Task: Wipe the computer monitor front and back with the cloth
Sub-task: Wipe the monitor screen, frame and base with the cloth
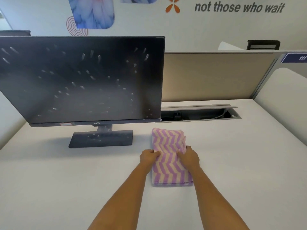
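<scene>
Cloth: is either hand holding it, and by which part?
Both hands grip the folded cloth about midway along: the left hand pinches its left edge, the right hand its right edge. It lies on the desk.

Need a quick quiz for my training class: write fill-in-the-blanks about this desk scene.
1. The left hand and right hand both grip the ____.
2. The cloth is striped cream and ____.
3. The cloth lies to the ____ of the monitor stand.
Missing words: cloth; purple; right.
</scene>
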`<state>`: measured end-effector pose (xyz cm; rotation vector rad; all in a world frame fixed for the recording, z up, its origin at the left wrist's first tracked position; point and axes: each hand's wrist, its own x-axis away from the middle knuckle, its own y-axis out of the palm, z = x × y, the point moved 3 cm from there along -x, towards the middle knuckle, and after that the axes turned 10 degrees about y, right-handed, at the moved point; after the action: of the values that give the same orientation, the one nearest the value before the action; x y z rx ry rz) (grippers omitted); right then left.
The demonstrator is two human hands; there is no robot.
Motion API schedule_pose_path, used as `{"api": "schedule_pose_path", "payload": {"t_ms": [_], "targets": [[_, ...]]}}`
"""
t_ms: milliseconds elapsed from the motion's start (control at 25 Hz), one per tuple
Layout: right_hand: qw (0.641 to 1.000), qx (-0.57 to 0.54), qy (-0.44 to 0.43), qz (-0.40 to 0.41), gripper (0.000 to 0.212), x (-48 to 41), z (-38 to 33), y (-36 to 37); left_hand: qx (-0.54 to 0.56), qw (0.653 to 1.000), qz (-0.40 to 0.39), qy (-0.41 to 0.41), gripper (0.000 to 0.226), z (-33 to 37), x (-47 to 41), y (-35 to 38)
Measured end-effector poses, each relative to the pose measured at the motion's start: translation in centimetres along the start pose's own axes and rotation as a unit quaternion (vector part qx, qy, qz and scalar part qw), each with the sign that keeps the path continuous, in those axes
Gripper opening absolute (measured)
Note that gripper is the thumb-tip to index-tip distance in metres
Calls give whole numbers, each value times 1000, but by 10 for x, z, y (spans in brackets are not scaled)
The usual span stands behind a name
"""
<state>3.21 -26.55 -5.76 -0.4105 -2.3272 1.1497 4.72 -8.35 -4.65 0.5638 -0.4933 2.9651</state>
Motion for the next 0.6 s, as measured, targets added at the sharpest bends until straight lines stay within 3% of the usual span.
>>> {"api": "schedule_pose_path", "payload": {"t_ms": [120, 240, 400, 520, 600], "targets": [[992, -123, 16, -15, 37, 6, -8, -9, 0, 999, 2, 38, 24, 11, 3, -6], [978, -209, 18, -8, 44, 22, -28, -24, -18, 991, 25, 131, 29, 30, 10, -28], [971, -235, -36, 34, 34, 43, -68, -50, -11, 961, 67, 267, 36, 62, 36, -65], [975, -192, -83, 74, 37, 63, -105, -65, 20, 928, 78, 364, 10, 86, 62, -93], [965, -212, -108, 110, 34, 79, -129, -70, 11, 913, 99, 396, 10, 100, 76, -115]]}}
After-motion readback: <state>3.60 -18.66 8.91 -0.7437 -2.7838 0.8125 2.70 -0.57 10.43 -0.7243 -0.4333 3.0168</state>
